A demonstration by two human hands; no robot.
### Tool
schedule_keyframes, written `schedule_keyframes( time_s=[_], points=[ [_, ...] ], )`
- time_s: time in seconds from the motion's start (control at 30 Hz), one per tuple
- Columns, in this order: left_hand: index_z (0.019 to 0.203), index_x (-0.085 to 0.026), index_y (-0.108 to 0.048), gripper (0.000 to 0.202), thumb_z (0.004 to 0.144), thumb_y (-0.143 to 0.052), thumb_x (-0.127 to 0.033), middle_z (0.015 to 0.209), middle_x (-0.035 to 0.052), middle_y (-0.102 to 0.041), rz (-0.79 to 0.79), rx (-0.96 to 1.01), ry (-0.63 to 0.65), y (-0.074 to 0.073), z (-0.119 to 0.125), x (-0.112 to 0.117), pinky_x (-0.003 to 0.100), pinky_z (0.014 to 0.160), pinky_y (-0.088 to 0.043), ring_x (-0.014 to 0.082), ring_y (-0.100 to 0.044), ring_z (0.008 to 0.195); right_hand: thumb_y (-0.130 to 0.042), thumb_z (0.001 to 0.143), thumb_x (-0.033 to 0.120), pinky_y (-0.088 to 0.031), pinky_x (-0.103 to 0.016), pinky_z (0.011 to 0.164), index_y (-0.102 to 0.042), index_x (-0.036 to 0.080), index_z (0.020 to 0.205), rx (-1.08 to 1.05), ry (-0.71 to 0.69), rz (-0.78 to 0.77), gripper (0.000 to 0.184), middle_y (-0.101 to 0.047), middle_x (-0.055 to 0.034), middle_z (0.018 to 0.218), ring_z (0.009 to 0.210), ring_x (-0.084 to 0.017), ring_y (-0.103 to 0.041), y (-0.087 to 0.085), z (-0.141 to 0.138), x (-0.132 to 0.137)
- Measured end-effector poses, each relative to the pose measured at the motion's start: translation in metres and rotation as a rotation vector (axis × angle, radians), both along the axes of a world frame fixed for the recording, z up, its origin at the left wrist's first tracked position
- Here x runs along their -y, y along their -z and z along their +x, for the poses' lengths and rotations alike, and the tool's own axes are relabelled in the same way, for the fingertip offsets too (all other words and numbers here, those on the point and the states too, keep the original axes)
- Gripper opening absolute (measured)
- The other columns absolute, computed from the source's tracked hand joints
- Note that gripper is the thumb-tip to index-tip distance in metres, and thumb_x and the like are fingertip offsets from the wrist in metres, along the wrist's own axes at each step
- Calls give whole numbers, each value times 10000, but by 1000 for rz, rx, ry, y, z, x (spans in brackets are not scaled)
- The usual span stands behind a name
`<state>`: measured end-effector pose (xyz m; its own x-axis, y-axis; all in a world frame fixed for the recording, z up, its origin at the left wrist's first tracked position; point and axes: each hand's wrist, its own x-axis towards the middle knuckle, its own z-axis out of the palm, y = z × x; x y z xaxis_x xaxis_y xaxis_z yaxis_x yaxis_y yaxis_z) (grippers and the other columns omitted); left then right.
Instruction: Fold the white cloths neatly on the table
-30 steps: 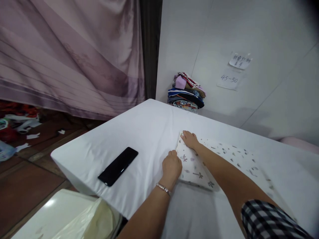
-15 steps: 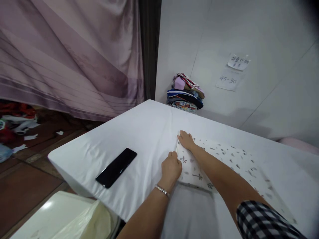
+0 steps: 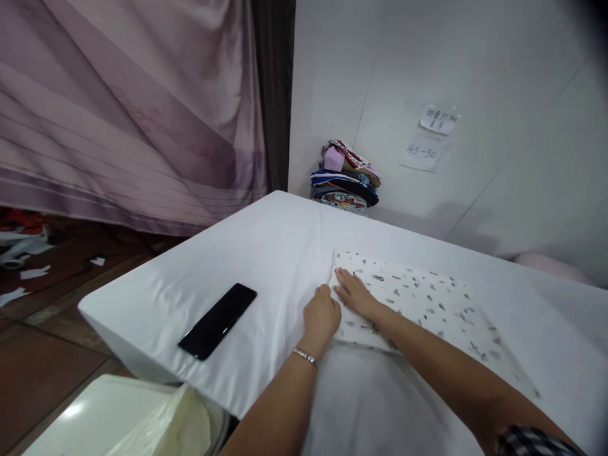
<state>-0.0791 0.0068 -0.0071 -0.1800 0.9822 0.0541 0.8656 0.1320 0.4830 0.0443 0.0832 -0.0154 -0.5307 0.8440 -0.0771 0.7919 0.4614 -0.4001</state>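
Observation:
A folded white cloth (image 3: 422, 294) with a print of small grey and brown plant shapes lies on the table. At its left edge, my left hand (image 3: 322, 318) is closed with the fingers pinched on the cloth. My right hand (image 3: 355, 295) rests flat on the upper left part of the cloth, fingers stretched out and a little apart. My right forearm crosses over the cloth and hides part of its near side.
A black phone (image 3: 218, 321) lies on the white-covered table (image 3: 280, 240) to the left. Several folded clothes form a stack (image 3: 346, 177) at the wall. Below the table's left side stands a white bin-like container (image 3: 104, 411) with a plastic bag. A pink curtain (image 3: 128, 114) hangs behind.
My right hand has slid from the cloth's far left corner toward me, uncovering that corner. The left hand keeps its pinch on the left edge. The view has shifted slightly.

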Motion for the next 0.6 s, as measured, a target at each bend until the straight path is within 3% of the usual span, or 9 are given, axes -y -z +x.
schedule_keyframes(
  time_s=[0.17,0.3,0.4,0.6],
  points=[
    [1039,-168,-472,220,833,-407,-206,1041,96,-600,-20,0,-7,-4,-1,0,293,663,-416,204,-621,857,-214,940,502,-74,-432,1130,-213,224,1446,-26,-150,-61,578,-153,-37,1511,1392,-194,-98,-7,45,77],
    [1048,-172,-476,235,835,-383,-203,1028,96,-609,-34,-12,-6,-7,-2,0,304,655,-414,207,-625,832,-234,951,470,-80,-424,1139,-194,288,1442,-15,-144,-98,526,-150,16,1509,1390,-189,-110,-21,90,127],
    [1062,-173,-476,251,837,-372,-212,1042,104,-611,-26,-23,-2,-8,-2,0,317,654,-417,215,-627,822,-267,948,452,-109,-448,1135,-227,296,1433,16,-39,-58,511,-202,10,1496,1382,-200,-157,-21,134,147],
    [1078,-174,-488,282,830,-364,-221,1072,112,-617,-14,-33,1,-9,-2,-2,340,664,-430,242,-629,838,-270,937,419,-197,-497,1100,-413,237,1360,90,343,185,482,-373,-57,1425,1334,-221,-300,8,246,169]
  ],
)
